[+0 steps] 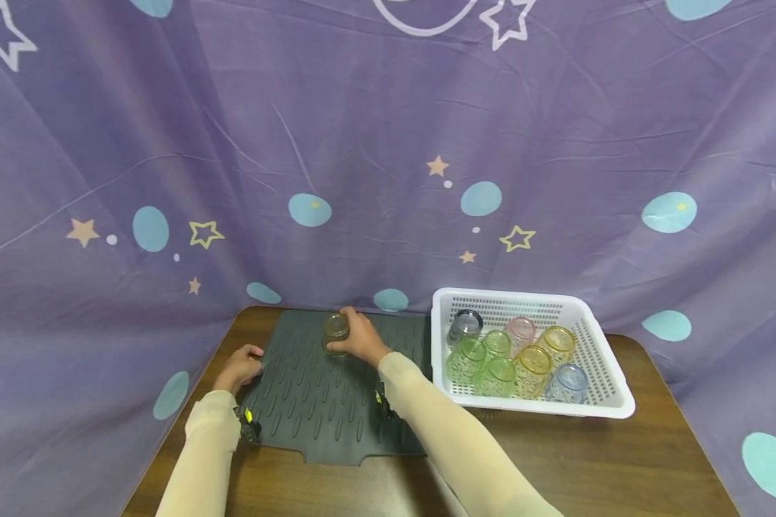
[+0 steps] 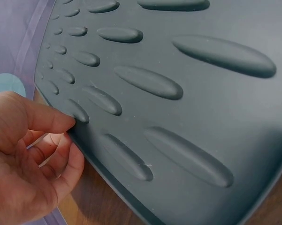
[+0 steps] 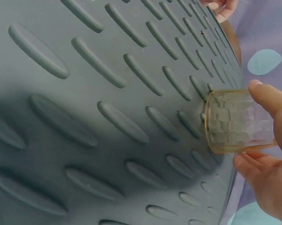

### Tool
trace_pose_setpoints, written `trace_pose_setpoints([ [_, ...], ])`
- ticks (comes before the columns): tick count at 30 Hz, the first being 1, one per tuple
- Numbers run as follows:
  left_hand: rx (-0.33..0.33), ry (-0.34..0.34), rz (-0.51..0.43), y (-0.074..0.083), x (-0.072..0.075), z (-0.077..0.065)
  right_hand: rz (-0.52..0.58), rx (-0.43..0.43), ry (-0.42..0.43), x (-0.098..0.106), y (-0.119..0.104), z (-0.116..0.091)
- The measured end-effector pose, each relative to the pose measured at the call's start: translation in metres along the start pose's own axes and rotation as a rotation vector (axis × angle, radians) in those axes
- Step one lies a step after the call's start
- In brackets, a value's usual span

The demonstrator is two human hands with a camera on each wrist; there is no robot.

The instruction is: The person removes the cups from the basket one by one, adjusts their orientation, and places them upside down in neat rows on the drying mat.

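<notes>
My right hand (image 1: 361,337) grips a clear, yellowish drinking glass (image 1: 336,332) with thumb and fingers at the far part of a dark grey ribbed mat (image 1: 310,388). In the right wrist view, one round end of this glass (image 3: 230,121) faces the mat, at or very close to its surface. At the mat's left edge, my left hand (image 1: 241,368) pinches the border. The left wrist view shows that thumb (image 2: 54,118) on the edge, with the other fingers curled beside and below it.
A white perforated plastic basket (image 1: 533,408) stands right of the mat, holding several green, yellow, blue, pink and dark glasses. Both rest on a brown wooden table (image 1: 588,459). A purple patterned curtain (image 1: 388,237) hangs directly behind the table.
</notes>
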State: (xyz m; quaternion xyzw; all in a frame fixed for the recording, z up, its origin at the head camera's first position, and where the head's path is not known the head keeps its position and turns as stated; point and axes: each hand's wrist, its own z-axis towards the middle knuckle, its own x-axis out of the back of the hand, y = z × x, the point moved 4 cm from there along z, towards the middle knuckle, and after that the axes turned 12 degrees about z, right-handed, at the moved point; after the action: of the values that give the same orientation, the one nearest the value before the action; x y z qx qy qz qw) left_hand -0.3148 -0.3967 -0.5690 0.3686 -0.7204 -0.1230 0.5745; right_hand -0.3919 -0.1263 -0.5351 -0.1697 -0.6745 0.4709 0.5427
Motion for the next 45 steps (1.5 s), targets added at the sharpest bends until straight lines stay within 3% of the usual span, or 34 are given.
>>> trace_pose_setpoints([
  [5,-0.004,-0.004,0.001,0.003,-0.001,-0.002,0.022,0.007,-0.050,0.011,-0.007,-0.004],
  [13,-0.023,-0.019,0.005,0.003,-0.003,-0.001,0.177,0.042,-0.122,0.047,-0.022,-0.010],
  [17,-0.025,-0.026,0.004,0.004,-0.003,-0.002,0.238,0.069,-0.149,0.078,-0.037,-0.014],
  [26,-0.025,-0.049,-0.001,0.008,0.001,-0.004,0.189,0.128,-0.134,0.163,-0.056,-0.030],
  [35,-0.006,-0.069,0.011,0.004,0.002,-0.003,0.178,0.159,-0.107,0.229,-0.039,-0.066],
  [45,0.003,-0.069,0.023,0.001,0.000,0.000,0.203,0.092,0.005,0.281,0.000,-0.097],
])
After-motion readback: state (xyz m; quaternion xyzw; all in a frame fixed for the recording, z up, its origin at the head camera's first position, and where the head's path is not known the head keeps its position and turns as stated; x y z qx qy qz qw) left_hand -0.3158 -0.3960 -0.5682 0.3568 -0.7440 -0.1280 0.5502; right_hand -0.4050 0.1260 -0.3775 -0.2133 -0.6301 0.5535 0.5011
